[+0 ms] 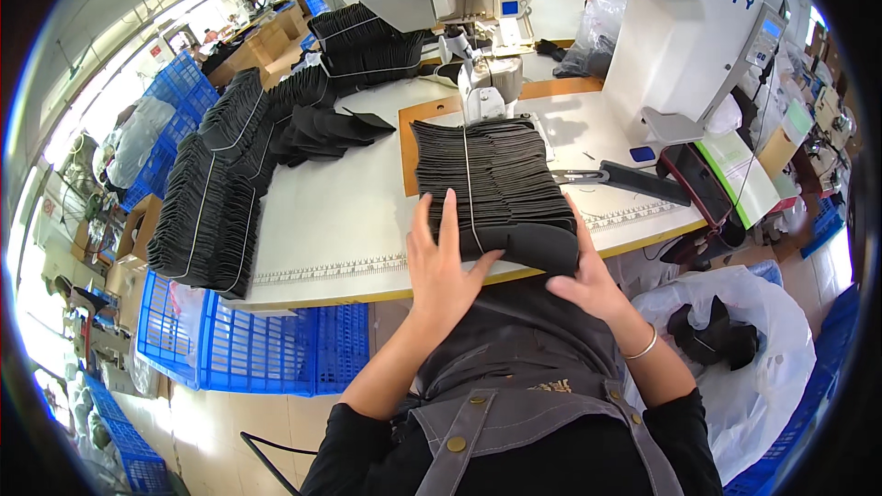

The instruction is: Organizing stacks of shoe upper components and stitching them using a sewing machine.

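A thick bundle of black cut pieces lies on the white sewing table below the machine head, with a pale band running around it lengthwise. My left hand grips its near left side, fingers up along the edge and thumb across the lowest piece. Around the near right corner my right hand is closed, its fingers partly hidden behind the pieces. The nearest piece curls up a little over the table's front edge. Just beyond the bundle stands the machine's presser part.
More banded black bundles line the table's left side, beside a loose black pile. Dark-handled scissors and a phone lie at the right. Blue crates and a plastic-lined bin stand below the table.
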`<state>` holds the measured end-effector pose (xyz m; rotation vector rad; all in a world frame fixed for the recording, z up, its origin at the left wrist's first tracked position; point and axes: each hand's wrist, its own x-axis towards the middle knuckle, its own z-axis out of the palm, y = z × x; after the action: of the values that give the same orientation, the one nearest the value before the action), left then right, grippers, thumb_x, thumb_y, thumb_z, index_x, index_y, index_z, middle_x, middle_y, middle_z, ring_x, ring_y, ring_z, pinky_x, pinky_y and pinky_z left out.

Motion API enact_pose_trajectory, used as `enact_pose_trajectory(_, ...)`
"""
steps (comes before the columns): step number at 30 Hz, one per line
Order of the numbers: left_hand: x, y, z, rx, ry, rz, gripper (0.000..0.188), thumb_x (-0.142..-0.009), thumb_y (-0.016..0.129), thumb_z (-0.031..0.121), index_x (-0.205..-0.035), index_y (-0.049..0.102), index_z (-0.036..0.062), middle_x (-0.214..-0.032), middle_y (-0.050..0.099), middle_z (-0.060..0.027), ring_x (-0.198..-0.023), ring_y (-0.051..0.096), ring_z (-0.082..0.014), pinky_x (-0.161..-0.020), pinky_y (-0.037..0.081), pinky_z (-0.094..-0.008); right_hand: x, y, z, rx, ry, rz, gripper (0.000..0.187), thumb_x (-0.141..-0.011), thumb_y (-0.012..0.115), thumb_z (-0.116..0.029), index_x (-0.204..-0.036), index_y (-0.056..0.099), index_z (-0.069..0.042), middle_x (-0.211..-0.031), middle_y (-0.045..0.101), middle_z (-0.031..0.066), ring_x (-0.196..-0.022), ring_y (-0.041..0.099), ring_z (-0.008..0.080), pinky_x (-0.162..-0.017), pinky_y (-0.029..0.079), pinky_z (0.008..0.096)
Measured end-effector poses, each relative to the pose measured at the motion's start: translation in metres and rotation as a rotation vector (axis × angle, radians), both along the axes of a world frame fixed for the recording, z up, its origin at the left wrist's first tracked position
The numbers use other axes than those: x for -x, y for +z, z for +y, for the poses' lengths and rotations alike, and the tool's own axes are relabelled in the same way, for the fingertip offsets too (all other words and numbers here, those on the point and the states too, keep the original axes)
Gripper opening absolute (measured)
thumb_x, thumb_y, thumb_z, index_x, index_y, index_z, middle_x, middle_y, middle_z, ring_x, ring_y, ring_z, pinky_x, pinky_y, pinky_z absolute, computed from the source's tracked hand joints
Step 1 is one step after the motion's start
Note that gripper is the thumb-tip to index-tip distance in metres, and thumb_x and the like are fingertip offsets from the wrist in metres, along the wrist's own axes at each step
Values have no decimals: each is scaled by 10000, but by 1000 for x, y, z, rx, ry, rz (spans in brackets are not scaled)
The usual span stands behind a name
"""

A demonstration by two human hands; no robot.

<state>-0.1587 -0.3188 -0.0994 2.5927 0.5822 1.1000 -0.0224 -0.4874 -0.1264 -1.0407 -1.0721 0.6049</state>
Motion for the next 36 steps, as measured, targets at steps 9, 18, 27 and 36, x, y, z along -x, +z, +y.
enact_pose_trajectory(9,1,43,2,-390,24,310,998,-623,821,377,-1418,345,4,-1491,279,-207,-1331,318,-399,-1075,237,-544,1,7,12,250,-466,-271,830,-795,660,23,-1481,195,-13,-1361,470,208,-1236,487,236,-1005,392,320)
enact_pose_trajectory(18,-36,31,16,-316,-409,264,1034,-609,837,301,-1416,292,-43,-1457,331,-234,-1347,347,-356,-1082,301,-464,-5,13,27,51,-396,-392,923,-765,669,1,-1480,87,42,-1518,183,248,-1413,215,357,-1135,208,366)
enact_pose_trajectory(27,-28,40,8,-306,-331,337,1027,-612,840,267,-1414,284,-53,-1452,330,-248,-1343,354,-369,-1043,345,-502,-2,76,9,268,-712,-1271,736,-848,650,-313,-1416,329,26,-1479,314,219,-1324,359,416,-1065,346,407)
enact_pose_trajectory(36,-42,44,7,-283,-319,365,1081,-612,841,330,-1419,245,-70,-1466,278,-277,-1383,273,-385,-1047,297,-584,-6,25,21,122,-532,-604,867,-727,760,-94,-1425,262,32,-1440,351,255,-1290,424,389,-1036,386,376)
